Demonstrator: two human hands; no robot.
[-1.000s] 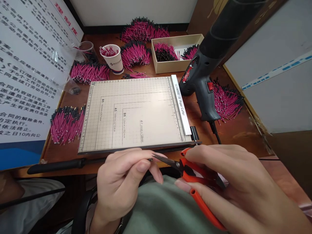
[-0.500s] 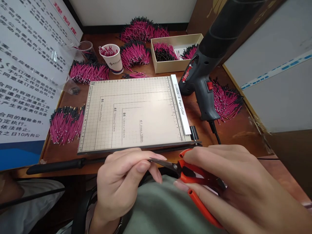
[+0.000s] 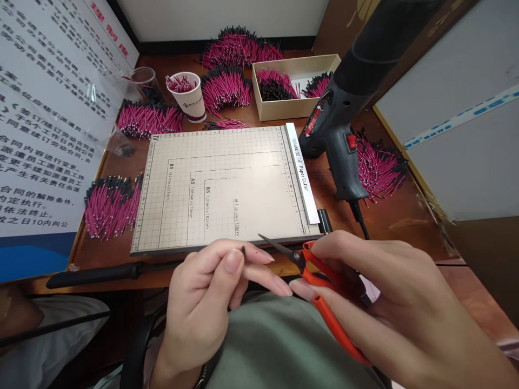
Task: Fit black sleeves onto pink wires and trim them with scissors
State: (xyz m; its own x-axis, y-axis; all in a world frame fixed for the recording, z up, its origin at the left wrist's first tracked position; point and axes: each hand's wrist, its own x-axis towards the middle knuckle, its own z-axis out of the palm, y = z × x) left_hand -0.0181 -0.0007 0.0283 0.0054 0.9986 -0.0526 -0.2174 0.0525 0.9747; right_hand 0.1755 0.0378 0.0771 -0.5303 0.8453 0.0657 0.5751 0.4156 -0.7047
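My left hand (image 3: 205, 297) is closed, thumb pressed against the index finger. From that pinch pokes the tip of a small black piece (image 3: 243, 250); the rest of it is hidden by the fingers. A dark speck also shows on the index finger. My right hand (image 3: 389, 286) grips scissors (image 3: 298, 259) with orange handles, fingers around and through the loops. Their dark blades look closed, pointing left and up over the near edge of a paper cutter (image 3: 259, 194), apart from the black piece. The fingertips of both hands come close together below the blades.
A black heat gun (image 3: 344, 146) stands right of the cutter. Bundles of pink wires with black ends (image 3: 111, 210) lie around the table. Behind are a paper cup (image 3: 190, 100) and a cardboard box (image 3: 292, 111) holding wires. The cutter's black handle (image 3: 95, 275) runs along the front edge.
The scissors have moved up and away from my left fingertips, where the blade tip was before. My left fingers have shifted, and the black piece's tip now shows.
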